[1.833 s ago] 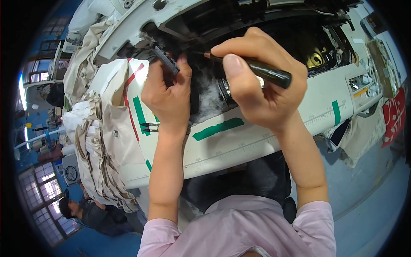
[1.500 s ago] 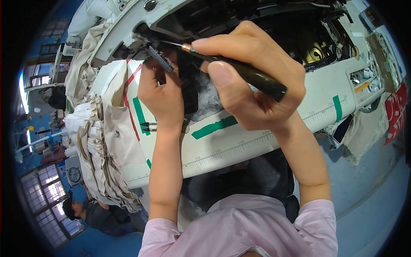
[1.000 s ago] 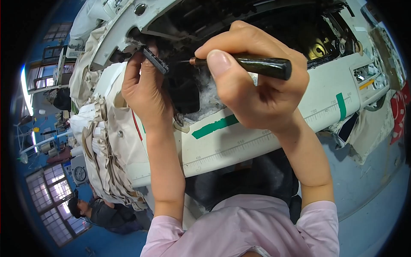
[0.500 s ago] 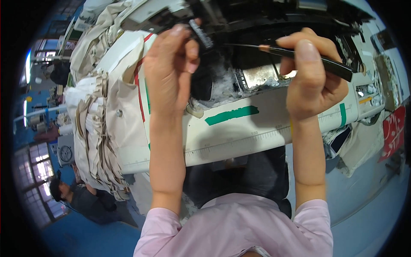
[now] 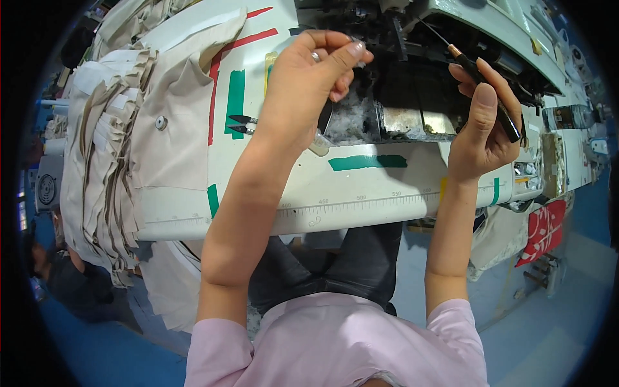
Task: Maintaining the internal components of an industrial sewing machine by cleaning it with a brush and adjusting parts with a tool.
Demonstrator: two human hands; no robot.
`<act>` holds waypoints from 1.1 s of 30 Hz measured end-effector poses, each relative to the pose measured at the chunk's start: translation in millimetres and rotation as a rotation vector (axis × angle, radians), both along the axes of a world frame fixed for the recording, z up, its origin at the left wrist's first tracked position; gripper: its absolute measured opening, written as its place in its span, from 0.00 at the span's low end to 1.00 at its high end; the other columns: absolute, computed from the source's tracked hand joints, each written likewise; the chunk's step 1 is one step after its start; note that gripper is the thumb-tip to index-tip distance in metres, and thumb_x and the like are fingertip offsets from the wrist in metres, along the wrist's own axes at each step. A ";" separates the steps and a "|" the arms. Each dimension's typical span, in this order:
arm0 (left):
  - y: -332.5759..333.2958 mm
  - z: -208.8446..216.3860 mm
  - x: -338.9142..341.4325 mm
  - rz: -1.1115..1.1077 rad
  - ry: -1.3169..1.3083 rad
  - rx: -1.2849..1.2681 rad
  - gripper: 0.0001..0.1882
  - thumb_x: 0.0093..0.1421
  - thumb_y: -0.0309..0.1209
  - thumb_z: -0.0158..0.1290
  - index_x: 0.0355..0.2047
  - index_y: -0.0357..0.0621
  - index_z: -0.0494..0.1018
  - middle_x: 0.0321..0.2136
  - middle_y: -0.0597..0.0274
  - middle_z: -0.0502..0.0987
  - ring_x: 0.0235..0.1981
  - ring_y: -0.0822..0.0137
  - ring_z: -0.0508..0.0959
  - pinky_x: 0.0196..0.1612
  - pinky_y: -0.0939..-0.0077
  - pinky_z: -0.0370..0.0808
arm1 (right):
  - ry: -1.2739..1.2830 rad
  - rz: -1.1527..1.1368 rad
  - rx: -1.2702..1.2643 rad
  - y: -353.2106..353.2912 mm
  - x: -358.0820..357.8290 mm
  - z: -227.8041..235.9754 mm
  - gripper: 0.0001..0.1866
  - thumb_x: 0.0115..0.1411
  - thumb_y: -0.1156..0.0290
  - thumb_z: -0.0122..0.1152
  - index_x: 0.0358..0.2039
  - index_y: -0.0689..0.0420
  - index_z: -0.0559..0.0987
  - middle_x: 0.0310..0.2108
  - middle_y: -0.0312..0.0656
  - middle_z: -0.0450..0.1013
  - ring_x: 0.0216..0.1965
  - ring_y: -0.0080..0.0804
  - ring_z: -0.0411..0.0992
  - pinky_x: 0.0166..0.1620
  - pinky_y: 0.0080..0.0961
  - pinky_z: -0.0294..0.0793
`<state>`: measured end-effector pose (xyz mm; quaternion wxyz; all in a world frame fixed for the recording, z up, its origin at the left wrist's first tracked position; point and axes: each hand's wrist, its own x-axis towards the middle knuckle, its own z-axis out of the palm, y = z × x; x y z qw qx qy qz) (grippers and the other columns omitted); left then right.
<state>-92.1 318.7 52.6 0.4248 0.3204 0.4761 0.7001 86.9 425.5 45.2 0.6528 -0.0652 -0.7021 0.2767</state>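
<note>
My left hand (image 5: 316, 80) is raised over the left part of an open machine bed (image 5: 412, 97), fingertips pinched together. A small pale bit shows at the fingertips, too small to name. To the right, my right hand (image 5: 487, 122) grips a thin-shafted tool (image 5: 480, 77) with a black handle and a copper-coloured collar. Its tip points up and left toward the tilted-up sewing machine head (image 5: 509, 51). Pale lint (image 5: 358, 116) lies in the dark bed below my left hand. Thread snips (image 5: 242, 124) lie beside my left wrist.
A beige cloth piece (image 5: 180, 148) with a small metal disc (image 5: 161, 122) and a stack of cloth pieces (image 5: 97, 148) cover the left side. A ruler scale (image 5: 342, 201) runs along the white table edge. A plastic bottle (image 5: 567, 117) lies at the right. Another person (image 5: 74, 284) is lower left.
My left hand has moved right, away from a black part it was touching. My right hand has tipped the tool's shaft upward. My view has shifted, and the snips now show.
</note>
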 end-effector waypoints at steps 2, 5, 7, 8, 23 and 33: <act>-0.8 -0.4 -3.0 0.094 -0.061 0.038 0.14 0.67 0.31 0.58 0.47 0.34 0.73 0.37 0.58 0.80 0.24 0.83 0.66 0.25 0.90 0.63 | -0.025 -0.015 -0.010 -0.9 -4.3 0.9 0.12 0.68 0.76 0.57 0.47 0.71 0.78 0.39 0.54 0.81 0.37 0.31 0.80 0.39 0.18 0.77; 1.4 -2.1 -4.6 0.105 -0.106 0.057 0.15 0.67 0.31 0.58 0.48 0.33 0.74 0.36 0.60 0.80 0.25 0.81 0.68 0.27 0.88 0.66 | -0.004 0.018 -0.053 -4.1 -8.7 3.0 0.12 0.68 0.76 0.57 0.47 0.71 0.78 0.38 0.53 0.81 0.36 0.33 0.81 0.40 0.19 0.77; 2.6 -1.9 -4.8 0.136 -0.121 0.045 0.14 0.67 0.31 0.58 0.47 0.32 0.75 0.34 0.60 0.80 0.24 0.79 0.69 0.28 0.85 0.68 | -0.045 -0.001 -0.095 -2.5 -3.0 1.5 0.11 0.68 0.75 0.56 0.45 0.70 0.79 0.36 0.51 0.81 0.35 0.34 0.81 0.40 0.21 0.78; 3.0 -2.5 -5.6 0.158 -0.152 0.014 0.13 0.67 0.31 0.57 0.46 0.33 0.75 0.35 0.61 0.80 0.26 0.79 0.70 0.29 0.85 0.70 | -0.052 -0.003 -0.092 -3.1 1.0 0.9 0.11 0.68 0.75 0.56 0.45 0.70 0.79 0.36 0.51 0.81 0.35 0.34 0.81 0.40 0.21 0.78; 20.0 -21.9 -9.7 0.044 -0.405 0.104 0.13 0.67 0.32 0.52 0.46 0.35 0.76 0.39 0.59 0.80 0.32 0.73 0.77 0.35 0.80 0.76 | -0.262 -0.402 0.535 -30.7 -31.7 4.5 0.15 0.53 0.83 0.70 0.42 0.66 0.83 0.37 0.43 0.82 0.30 0.36 0.75 0.34 0.25 0.75; 20.1 -17.5 -11.3 0.027 -0.455 0.101 0.10 0.67 0.30 0.52 0.45 0.40 0.77 0.36 0.65 0.80 0.30 0.77 0.76 0.31 0.84 0.73 | -0.293 -0.372 0.521 -35.4 -31.9 3.2 0.13 0.53 0.83 0.69 0.42 0.66 0.83 0.37 0.43 0.82 0.30 0.36 0.75 0.34 0.25 0.75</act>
